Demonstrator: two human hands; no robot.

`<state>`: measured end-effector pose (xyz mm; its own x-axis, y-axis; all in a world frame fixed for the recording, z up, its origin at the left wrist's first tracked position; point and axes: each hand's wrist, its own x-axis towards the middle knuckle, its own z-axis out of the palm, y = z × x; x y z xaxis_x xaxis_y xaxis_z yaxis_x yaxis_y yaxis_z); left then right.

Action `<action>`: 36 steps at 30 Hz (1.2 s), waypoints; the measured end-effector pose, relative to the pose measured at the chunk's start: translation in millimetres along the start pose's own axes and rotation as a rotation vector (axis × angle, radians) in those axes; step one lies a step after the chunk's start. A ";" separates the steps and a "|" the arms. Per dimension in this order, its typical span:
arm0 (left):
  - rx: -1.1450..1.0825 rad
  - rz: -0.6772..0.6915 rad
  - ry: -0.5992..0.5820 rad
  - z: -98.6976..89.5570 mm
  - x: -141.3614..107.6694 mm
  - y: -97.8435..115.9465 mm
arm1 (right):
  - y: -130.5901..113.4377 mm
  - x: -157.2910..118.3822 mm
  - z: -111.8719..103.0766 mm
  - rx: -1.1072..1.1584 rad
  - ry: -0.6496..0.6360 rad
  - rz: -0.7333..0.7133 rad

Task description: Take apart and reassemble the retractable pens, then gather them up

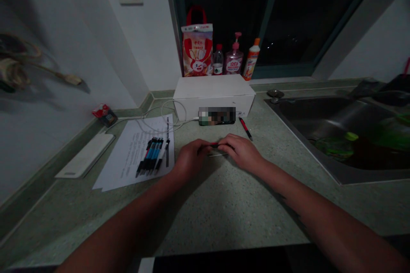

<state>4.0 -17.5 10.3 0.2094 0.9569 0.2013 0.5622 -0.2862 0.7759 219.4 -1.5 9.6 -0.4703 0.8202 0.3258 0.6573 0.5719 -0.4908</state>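
Note:
Both my hands meet over the middle of the counter, gripping a red and black pen (214,145) by its two ends. My left hand (191,155) is closed around the left end; my right hand (241,150) pinches the right end. Much of the pen is hidden by the fingers. Just below it, a thin pale stick (218,155), perhaps an ink refill, lies between the hands. Another red and black pen (245,129) rests on the counter beyond my right hand. To the left, several blue, black and white pens (153,155) lie side by side on printed paper sheets (128,149).
A phone (217,116) with a white cable leans against a white box (214,87). Behind stand a red bag (197,51) and bottles (234,59). At right is a metal sink (307,145). A flat white box (86,155) and a small red packet (105,115) lie left.

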 end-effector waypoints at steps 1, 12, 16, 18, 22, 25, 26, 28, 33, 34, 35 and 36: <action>-0.022 -0.014 0.007 0.4 0.3 -0.8 | -0.1 -0.2 0.0 0.005 0.013 -0.004; -0.158 -0.114 0.010 1.0 1.3 1.2 | -3.5 -1.9 0.1 0.053 0.093 -0.025; -0.186 -0.109 0.034 1.5 1.1 4.4 | -6.4 -1.7 -0.6 0.045 0.020 0.057; -0.195 -0.106 0.035 2.7 1.4 3.1 | -6.8 -1.4 0.1 0.029 -0.032 0.097; -0.192 -0.114 0.053 5.2 2.0 -1.8 | -6.7 -1.5 2.5 0.050 -0.002 0.096; -0.192 -0.110 0.051 5.7 1.4 -2.4 | -6.5 -2.2 4.0 0.097 0.016 0.095; -0.198 -0.105 0.045 5.6 1.2 -1.8 | -6.4 -2.3 4.4 0.104 0.006 0.097; -0.211 -0.094 0.034 5.5 0.9 -0.6 | -6.3 -2.6 5.1 0.107 -0.013 0.095; -0.203 -0.060 0.061 6.4 1.1 -1.8 | -8.3 -2.8 4.3 0.108 0.029 0.066; -0.202 -0.053 0.062 6.7 1.1 -2.7 | -8.7 -2.7 3.8 0.110 0.027 0.062; -0.203 -0.049 0.059 7.0 1.1 -3.5 | -8.9 -2.6 3.3 0.108 0.020 0.058; -0.206 -0.047 0.054 7.3 1.0 -4.4 | -8.9 -2.4 2.9 0.104 0.013 0.053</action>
<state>7.6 -15.6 2.7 0.1401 0.9719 0.1891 0.3940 -0.2300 0.8899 213.0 -8.6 10.9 -0.4285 0.8496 0.3077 0.6156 0.5237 -0.5888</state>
